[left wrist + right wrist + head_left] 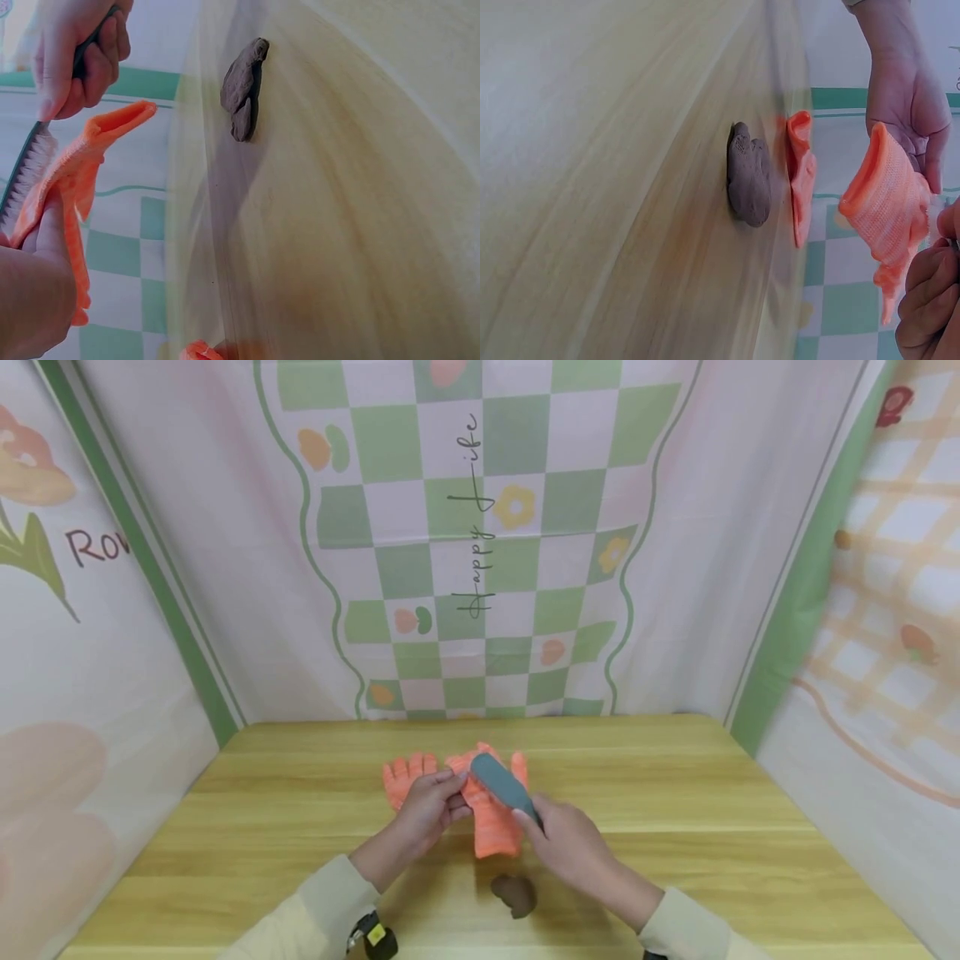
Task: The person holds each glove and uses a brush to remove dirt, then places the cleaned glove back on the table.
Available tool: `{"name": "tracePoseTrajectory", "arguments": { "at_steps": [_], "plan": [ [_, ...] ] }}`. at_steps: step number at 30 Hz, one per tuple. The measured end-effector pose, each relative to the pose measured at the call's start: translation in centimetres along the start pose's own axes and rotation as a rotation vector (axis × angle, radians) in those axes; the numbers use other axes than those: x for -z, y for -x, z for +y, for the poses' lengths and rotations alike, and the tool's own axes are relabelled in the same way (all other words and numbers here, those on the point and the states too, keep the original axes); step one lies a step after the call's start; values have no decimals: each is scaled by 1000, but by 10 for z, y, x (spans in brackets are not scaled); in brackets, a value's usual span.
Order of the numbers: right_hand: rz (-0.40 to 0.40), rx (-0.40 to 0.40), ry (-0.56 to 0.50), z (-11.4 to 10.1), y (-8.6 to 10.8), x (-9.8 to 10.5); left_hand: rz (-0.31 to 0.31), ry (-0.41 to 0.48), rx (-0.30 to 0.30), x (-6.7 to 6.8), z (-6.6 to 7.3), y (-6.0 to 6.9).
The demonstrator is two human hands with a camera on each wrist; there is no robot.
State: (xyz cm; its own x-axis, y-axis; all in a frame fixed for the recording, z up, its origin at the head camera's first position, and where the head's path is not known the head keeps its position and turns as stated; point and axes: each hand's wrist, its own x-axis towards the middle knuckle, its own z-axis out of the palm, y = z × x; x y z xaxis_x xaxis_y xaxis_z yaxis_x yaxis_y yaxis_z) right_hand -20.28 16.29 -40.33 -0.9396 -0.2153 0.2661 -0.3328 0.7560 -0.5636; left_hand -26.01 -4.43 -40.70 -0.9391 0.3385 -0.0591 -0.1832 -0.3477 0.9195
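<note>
My left hand (pixel 427 810) holds an orange knitted glove (pixel 497 833) by its side, raised off the table. The glove's cuff (pixel 866 169) hangs toward me and gapes in the right wrist view. My right hand (pixel 566 839) grips the dark handle of a grey-green brush (pixel 501 782). Its pale bristles (pixel 31 172) face down onto the glove and touch it, as the left wrist view shows. Part of the left hand's fingers is hidden behind the glove.
A second orange glove (pixel 407 775) lies flat on the wooden table (pixel 645 777), left of the held one. Nearer me rests a brown clay-like lump (pixel 515 895). Printed curtains (pixel 517 560) hang behind the table and at both sides.
</note>
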Motion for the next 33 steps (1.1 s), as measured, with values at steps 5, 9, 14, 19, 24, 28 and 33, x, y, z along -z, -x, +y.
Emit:
{"name": "tracePoseTrajectory", "arguments": {
  "at_steps": [5, 9, 14, 19, 24, 28, 33],
  "plan": [
    [-22, 6, 26, 1, 1, 0, -6, 10, -11, 2, -2, 1],
    [-37, 2, 53, 2, 2, -1, -20, 2, -10, 4, -3, 3],
    [-39, 14, 87, 4, 3, 0, -29, -12, -13, 4, -3, 4],
    [-40, 18, 105, 7, 5, 1, -4, -10, -1, 3, -4, 4],
    [-34, 43, 118, 12, 8, 3, -3, -22, 6, 2, -5, 3],
    [-49, 54, 133, 16, 11, 5, 3, -29, 5, 2, -5, 4],
    [-70, 44, 146, 22, 14, 8, -7, -28, 13, 2, -7, 3]
  ]
}}
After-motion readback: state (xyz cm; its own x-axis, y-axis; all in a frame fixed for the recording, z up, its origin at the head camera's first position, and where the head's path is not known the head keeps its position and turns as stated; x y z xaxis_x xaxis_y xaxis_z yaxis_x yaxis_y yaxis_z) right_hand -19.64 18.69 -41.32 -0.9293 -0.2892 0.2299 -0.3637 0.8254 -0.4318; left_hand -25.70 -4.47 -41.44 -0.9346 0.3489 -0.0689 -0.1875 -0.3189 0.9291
